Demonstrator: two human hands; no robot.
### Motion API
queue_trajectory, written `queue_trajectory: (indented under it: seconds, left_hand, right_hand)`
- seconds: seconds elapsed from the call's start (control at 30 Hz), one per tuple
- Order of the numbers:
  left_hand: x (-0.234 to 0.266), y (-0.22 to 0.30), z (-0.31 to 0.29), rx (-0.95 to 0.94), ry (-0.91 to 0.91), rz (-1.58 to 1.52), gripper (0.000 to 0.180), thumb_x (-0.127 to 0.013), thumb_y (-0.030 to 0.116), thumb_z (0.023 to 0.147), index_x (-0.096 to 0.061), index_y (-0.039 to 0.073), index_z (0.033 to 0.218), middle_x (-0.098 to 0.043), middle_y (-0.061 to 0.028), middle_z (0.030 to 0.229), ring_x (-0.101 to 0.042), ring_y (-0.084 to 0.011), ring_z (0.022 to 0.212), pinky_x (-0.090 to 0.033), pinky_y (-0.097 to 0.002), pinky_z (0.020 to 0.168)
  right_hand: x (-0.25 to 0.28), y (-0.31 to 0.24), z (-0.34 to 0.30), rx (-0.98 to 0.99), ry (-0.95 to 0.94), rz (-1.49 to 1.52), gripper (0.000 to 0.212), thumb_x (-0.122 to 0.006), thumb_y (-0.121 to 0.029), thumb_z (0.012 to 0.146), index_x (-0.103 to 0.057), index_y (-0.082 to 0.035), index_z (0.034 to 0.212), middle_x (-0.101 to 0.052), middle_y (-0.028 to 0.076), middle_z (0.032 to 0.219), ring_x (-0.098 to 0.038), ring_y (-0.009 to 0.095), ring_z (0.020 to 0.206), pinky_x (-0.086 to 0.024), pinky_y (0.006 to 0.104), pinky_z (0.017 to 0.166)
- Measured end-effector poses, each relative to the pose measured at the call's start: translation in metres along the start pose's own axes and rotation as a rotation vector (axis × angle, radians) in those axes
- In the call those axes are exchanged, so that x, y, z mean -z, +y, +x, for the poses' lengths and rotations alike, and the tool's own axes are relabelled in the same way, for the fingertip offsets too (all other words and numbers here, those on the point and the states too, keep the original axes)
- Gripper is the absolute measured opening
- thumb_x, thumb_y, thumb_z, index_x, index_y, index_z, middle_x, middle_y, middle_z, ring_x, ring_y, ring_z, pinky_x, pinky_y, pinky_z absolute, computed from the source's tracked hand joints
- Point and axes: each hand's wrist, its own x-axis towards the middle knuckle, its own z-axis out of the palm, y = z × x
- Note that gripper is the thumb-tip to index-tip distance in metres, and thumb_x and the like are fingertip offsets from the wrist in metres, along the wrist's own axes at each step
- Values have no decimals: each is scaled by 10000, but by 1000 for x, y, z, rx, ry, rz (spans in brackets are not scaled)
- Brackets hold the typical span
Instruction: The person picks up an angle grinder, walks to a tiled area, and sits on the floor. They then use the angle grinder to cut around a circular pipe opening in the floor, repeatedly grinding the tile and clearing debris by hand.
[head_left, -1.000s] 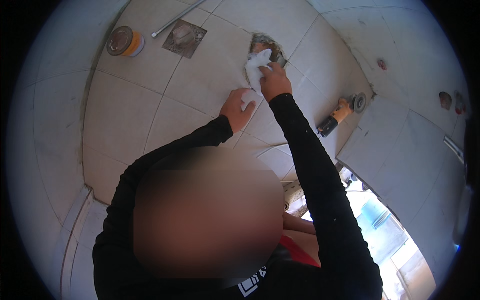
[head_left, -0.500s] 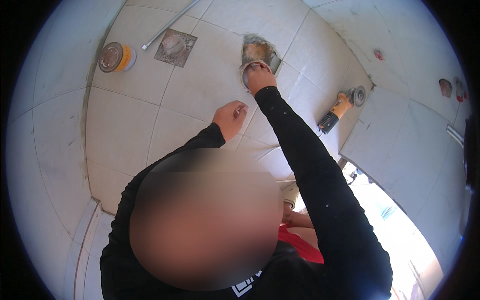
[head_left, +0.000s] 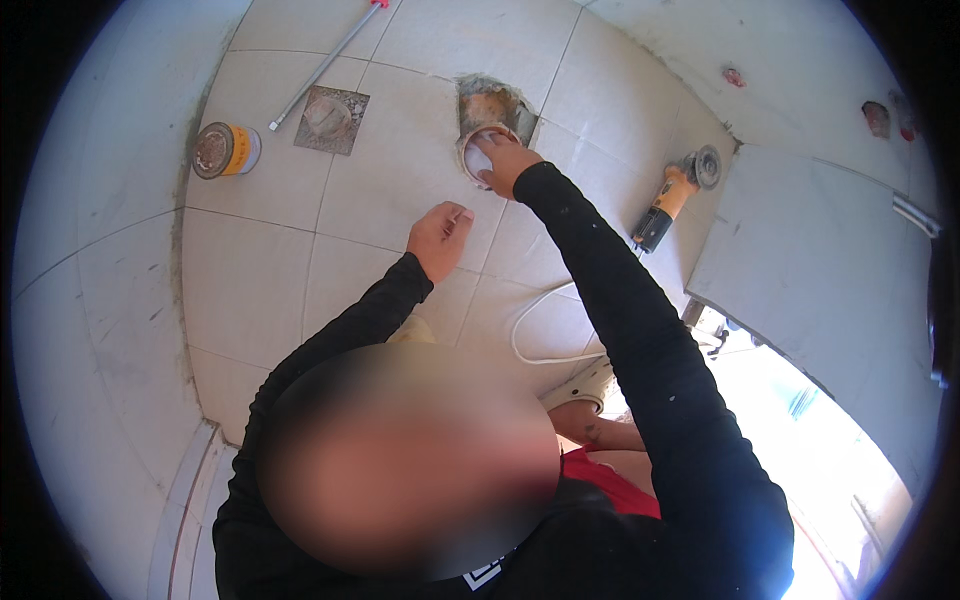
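Note:
My right hand [head_left: 508, 168] reaches over the right side of a round pipe opening [head_left: 466, 160] set in the floor. Its fingers are apart and extend into the mouth, over a pale inner surface; whether they press on it I cannot tell. Behind the pipe is a rough broken hole [head_left: 488, 104] cut through the tiles. My left hand [head_left: 438, 240] hovers over the floor tiles, nearer to me and a little left of the pipe. Its fingers are curled together, and anything within them is hidden.
An orange and black angle grinder [head_left: 675, 198] lies at the right, with a white cable [head_left: 516, 335] looping nearer me. To the left are a yellow-banded can [head_left: 228, 150], a square floor recess [head_left: 331, 120] with a rounded lump, and a metal rod [head_left: 322, 68]. Tiled walls flank the floor.
My right hand has shifted rightward on the pipe and its fingers have spread, so more of the pale inside shows. My left hand stays curled. The view has shifted slightly.

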Motion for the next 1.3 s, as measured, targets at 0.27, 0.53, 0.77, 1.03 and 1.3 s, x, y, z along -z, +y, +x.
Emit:
queue_trajectory:
  seconds: [0.27, 0.53, 0.77, 1.03, 1.3]
  left_hand:
    - [-4, 5, -3, -84, 0, 104, 203, -614, 228, 912, -641, 33, 960, -655, -99, 879, -598, -193, 686, -499, -303, 634]
    - [1, 6, -5, -116, 35, 120, 193, -609, 217, 942, -628, 28, 972, -624, -29, 797, -555, -92, 680, -470, -249, 629]
    - [2, 7, -8, -117, 45, 105, 191, -613, 217, 944, -628, 27, 963, -613, -24, 753, -555, -83, 657, -459, -243, 609]
    - [-1, 11, -9, -145, 34, 139, 188, -615, 216, 940, -631, 30, 959, -592, -20, 727, -528, -83, 631, -452, -240, 600]
    - [6, 12, -10, -119, 27, 192, 179, -607, 208, 938, -631, 35, 979, -608, -35, 776, -546, -108, 664, -462, -255, 608]
  right_hand:
    - [-16, -13, 20, -67, 11, -223, 363, -607, -157, 836, -569, -105, 1194, -586, 204, 1167, -623, 380, 1022, -502, 435, 895]
    - [-18, -6, 7, -102, 117, -60, 279, -632, -140, 826, -609, -88, 1099, -602, 183, 1112, -640, 351, 996, -530, 442, 842]
    - [-15, 1, 4, -100, 152, -18, 165, -602, -116, 839, -632, -39, 982, -619, 185, 1047, -646, 346, 966, -546, 433, 799]
    - [-21, -13, 0, -169, 299, -52, 211, -622, -129, 827, -607, -45, 1020, -597, 165, 1030, -630, 341, 970, -545, 430, 805]
    - [2, -17, -6, -37, 189, -216, 260, -591, -146, 839, -621, -74, 1087, -591, 152, 1114, -591, 310, 1049, -540, 387, 827]
